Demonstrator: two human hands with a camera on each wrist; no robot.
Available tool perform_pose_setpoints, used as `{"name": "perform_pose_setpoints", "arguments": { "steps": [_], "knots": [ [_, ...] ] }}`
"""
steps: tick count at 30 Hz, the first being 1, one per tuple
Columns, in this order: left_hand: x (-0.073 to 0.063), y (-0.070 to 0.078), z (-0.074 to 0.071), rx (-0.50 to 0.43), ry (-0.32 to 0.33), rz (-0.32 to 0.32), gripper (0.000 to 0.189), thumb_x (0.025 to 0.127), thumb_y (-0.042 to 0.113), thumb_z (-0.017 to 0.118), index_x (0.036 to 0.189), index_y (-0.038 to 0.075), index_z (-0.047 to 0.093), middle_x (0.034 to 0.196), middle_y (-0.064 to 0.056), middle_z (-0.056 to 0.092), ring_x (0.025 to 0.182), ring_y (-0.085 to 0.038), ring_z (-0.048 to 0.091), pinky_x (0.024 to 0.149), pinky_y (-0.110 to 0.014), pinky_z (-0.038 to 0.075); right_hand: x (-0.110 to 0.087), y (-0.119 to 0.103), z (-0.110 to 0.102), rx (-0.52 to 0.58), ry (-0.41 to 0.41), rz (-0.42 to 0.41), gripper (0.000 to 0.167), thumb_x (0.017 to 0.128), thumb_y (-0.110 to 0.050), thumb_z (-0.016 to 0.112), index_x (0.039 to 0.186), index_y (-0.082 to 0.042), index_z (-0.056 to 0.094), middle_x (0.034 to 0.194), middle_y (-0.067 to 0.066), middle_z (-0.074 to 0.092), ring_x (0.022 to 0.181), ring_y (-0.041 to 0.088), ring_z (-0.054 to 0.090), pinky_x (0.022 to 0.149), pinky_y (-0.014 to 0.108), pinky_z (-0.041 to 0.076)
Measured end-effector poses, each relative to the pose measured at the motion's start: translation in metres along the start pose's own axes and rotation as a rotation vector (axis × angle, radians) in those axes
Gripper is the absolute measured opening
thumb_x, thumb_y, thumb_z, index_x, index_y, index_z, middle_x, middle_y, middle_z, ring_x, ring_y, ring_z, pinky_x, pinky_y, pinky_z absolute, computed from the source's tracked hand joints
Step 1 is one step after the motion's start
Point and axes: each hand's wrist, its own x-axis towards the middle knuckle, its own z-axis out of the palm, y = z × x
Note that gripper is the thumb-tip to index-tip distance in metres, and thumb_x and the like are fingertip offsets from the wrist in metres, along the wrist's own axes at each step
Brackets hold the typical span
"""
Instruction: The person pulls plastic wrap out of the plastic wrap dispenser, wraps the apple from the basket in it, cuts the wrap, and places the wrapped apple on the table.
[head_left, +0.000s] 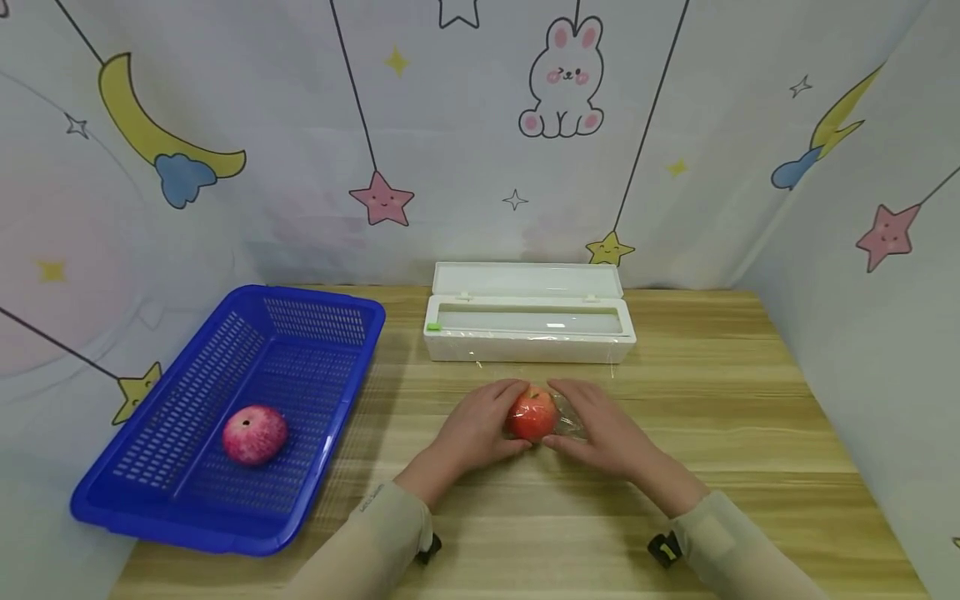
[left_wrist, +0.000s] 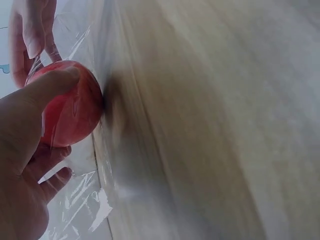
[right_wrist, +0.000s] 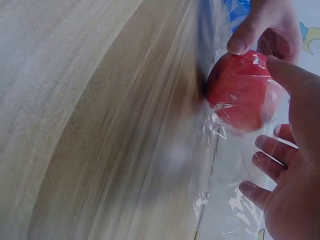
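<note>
A red apple (head_left: 533, 414) rests on the wooden table, with clear cling film (right_wrist: 225, 112) drawn over its surface. My left hand (head_left: 480, 427) grips the apple from the left, its thumb on the near side and its fingers behind. On the other side my right hand (head_left: 607, 429) is spread around the loose film. The right wrist view shows its thumb by the apple and its other fingers apart. Behind both hands stands a white cling film dispenser (head_left: 529, 347), its lid raised.
At the left, a blue plastic basket (head_left: 330, 454) holds a pinkish-red round fruit (head_left: 255, 435) with a dark spot on top. A patterned curtain (head_left: 465, 142) borders the back and sides of the wooden table (head_left: 720, 375). Film hangs at the dispenser's front.
</note>
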Motion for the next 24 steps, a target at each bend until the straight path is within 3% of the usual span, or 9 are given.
{"name": "perform_pose_setpoints", "arguments": {
  "steps": [6, 14, 24],
  "knots": [
    [0.005, 0.001, -0.007, -0.063, -0.060, -0.044, 0.083, 0.086, 0.038, 0.090, 0.154, 0.009, 0.053, 0.150, -0.011, 0.060, 0.135, -0.033, 0.061, 0.113, -0.051, 0.051, 0.005, -0.001, 0.003, -0.026, -0.038, 0.001, 0.090, 0.087, -0.046, 0.089, 0.157, -0.007, 0.047, 0.149, 0.016, 0.060, 0.139, 0.039, 0.055, 0.113, 0.061, 0.048],
    [0.011, -0.002, -0.012, -0.201, -0.131, -0.133, 0.090, 0.088, 0.039, 0.088, 0.163, 0.016, 0.043, 0.155, -0.013, 0.055, 0.136, -0.034, 0.060, 0.111, -0.053, 0.052, 0.009, 0.002, 0.011, -0.059, -0.001, -0.021, 0.091, 0.082, -0.030, 0.094, 0.155, -0.001, 0.047, 0.143, 0.019, 0.063, 0.133, 0.039, 0.059, 0.113, 0.058, 0.049],
    [0.016, -0.006, -0.013, -0.198, -0.160, -0.119, 0.084, 0.089, 0.042, 0.087, 0.159, 0.020, 0.046, 0.151, -0.009, 0.055, 0.127, -0.030, 0.063, 0.104, -0.050, 0.056, 0.017, 0.007, 0.016, -0.091, 0.046, -0.045, 0.080, 0.076, -0.030, 0.098, 0.140, -0.004, 0.058, 0.134, 0.012, 0.068, 0.124, 0.032, 0.062, 0.107, 0.053, 0.053]
  ]
}}
